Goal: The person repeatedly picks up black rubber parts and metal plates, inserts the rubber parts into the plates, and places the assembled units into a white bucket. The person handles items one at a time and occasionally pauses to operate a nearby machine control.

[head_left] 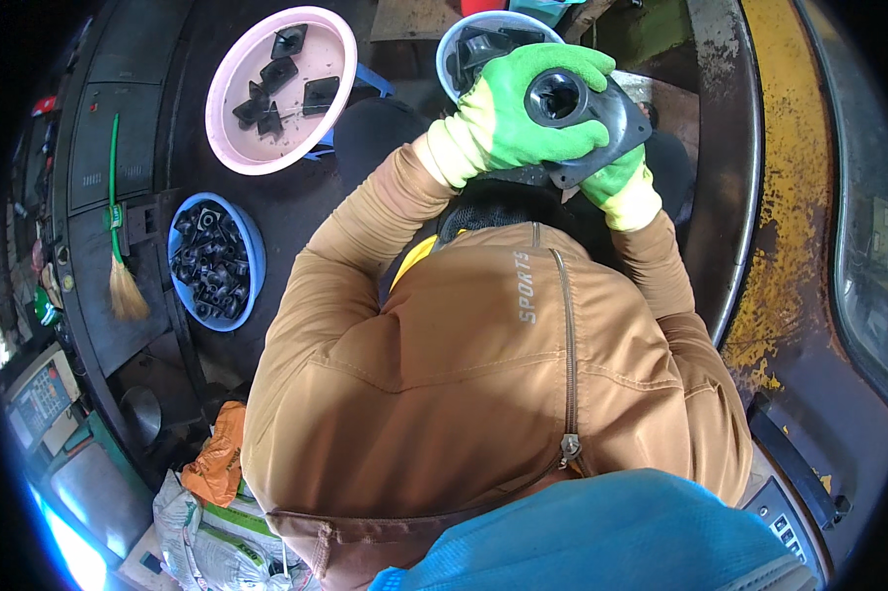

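My left hand, in a green glove with a pale yellow cuff, is wrapped round a black flanged part. This part has a flat plate with small corner holes and a round hollow collar facing up. From below and to the right, my right hand, gloved alike, grips the plate's lower edge; some of its fingers are hidden underneath. Just beyond my hands stands a light blue basin with more black parts in it, partly covered by the left glove.
Far left, a pink basin holds several black parts. Left of me, a blue basin is heaped with black parts. A green-handled broom leans against a dark cabinet. Worn yellow machinery rises on my right. Sacks lie lower left.
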Tool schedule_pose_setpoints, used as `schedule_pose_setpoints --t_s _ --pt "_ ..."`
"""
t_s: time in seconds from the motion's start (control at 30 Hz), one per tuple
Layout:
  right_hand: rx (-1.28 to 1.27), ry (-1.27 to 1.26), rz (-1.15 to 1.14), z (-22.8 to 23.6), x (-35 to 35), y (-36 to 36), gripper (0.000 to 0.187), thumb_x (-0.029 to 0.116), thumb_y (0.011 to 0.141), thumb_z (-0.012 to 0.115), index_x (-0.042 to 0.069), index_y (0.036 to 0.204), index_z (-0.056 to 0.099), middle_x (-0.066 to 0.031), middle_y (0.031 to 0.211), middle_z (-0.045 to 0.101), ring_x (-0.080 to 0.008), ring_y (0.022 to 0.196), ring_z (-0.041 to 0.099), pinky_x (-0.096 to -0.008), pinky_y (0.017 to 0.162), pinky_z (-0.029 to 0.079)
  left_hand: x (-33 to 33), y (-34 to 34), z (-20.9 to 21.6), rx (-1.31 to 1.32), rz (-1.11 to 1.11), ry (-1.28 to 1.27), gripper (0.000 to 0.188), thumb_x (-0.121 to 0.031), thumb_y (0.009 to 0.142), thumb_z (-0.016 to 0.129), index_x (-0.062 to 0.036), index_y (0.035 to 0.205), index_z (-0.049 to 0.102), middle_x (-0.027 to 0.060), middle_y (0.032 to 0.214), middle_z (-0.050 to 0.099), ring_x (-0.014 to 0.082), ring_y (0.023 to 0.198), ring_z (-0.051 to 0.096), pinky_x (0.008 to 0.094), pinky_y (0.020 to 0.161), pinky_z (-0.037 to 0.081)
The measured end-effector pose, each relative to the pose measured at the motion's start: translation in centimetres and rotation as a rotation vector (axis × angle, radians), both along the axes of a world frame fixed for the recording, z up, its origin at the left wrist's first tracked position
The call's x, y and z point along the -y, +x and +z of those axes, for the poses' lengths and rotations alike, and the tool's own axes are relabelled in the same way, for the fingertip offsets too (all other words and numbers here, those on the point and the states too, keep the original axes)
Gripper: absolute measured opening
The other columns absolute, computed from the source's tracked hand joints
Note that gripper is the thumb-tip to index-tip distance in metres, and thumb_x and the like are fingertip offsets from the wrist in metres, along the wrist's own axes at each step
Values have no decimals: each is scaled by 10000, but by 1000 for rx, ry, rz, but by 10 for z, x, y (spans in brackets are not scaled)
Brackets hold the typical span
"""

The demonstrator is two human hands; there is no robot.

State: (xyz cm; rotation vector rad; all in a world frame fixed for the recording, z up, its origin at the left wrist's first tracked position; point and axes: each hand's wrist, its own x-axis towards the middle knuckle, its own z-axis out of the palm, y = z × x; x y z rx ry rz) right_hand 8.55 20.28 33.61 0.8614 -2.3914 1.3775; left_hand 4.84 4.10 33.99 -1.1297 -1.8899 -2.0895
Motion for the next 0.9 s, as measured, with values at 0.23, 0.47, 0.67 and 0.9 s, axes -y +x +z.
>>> schedule_pose_setpoints --t_s 0.23,0.47,0.67,0.9 --pt "412 -22 204 6 -10 1 593 172 639 836 34 1168 606 -106 1115 650 -248 1028 618 -341 908 493 8 0 1 4 -157 -125 409 -115 678 791 -49 1051 637 145 1192 634 264 1109 587 393 938 478" --pt "173 296 328 -31 -35 4 503 177 849 700 82 1314 533 -98 1311 553 -222 1207 527 -361 1029 432 12 -8 4 79 -518 -134 411 -128 664 772 -45 1042 635 155 1206 628 289 1169 562 412 989 441" --pt "565 -154 316 -58 -16 16 490 205 907 635 90 1357 480 -96 1301 552 -196 1219 510 -351 1032 422 10 -22 2 179 -862 -231 515 -268 576 799 -30 1011 662 148 1218 626 324 1222 519 440 1028 397" --pt "275 -492 21 -32 -5 -19 596 152 742 792 4 1241 502 -107 1129 624 -215 1030 610 -328 894 495 16 -30 7 -181 -36 -331 772 -281 615 807 -60 1306 541 165 1346 512 279 1240 506 383 1039 403"
